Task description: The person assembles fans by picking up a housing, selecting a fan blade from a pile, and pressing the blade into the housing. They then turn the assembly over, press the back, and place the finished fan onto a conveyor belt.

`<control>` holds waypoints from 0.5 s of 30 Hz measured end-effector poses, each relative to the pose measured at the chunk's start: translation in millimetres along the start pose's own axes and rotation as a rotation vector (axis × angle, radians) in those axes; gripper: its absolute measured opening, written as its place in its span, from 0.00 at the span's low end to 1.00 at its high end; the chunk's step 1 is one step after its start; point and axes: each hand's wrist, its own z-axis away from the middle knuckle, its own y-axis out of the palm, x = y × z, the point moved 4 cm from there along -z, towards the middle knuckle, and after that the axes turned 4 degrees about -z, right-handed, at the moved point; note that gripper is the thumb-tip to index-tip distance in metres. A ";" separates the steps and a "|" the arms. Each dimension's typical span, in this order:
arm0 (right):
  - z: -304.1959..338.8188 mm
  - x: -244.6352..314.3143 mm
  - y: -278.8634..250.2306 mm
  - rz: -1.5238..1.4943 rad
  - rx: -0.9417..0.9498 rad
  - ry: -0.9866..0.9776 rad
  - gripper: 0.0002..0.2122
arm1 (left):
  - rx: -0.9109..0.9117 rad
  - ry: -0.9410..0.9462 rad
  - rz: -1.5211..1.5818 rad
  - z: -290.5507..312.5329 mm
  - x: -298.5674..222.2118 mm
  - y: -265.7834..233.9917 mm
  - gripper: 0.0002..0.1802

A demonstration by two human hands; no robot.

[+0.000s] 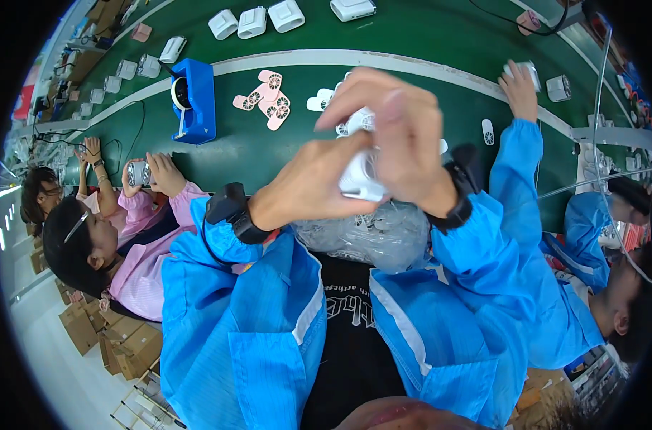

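Observation:
My left hand [304, 175] is closed around a white plastic housing [360, 179], held up over the near side of the green bench. From above, my right hand [412, 140] curls its fingers over the same housing, hiding its upper part. A white panel with a round grille [357, 122] shows between my hands; I cannot tell whether it is held or lies behind them. Under my forearms sits a clear plastic bag [372, 236] of small parts. Pink grille panels [272, 97] lie in a loose pile beyond my left hand.
A blue tape dispenser [203, 100] stands left of the pink panels. White housings [251, 23] line the strip beyond the pale rail [297, 59]. One white panel [488, 132] lies to the right. Co-workers sit on both sides; a blue-sleeved hand [519, 89] reaches across at right.

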 end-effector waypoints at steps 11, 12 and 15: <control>59.9 -4.3 4.8 0.301 -0.267 0.160 0.53 | -0.391 -0.028 0.697 -17.5 2.5 7.1 0.26; 61.3 -5.1 5.7 0.302 -0.268 0.160 0.53 | -0.445 0.010 0.666 -16.3 4.9 8.9 0.25; 63.1 -7.4 5.6 0.261 -0.289 0.193 0.52 | -0.651 0.236 0.759 -18.6 17.2 10.6 0.27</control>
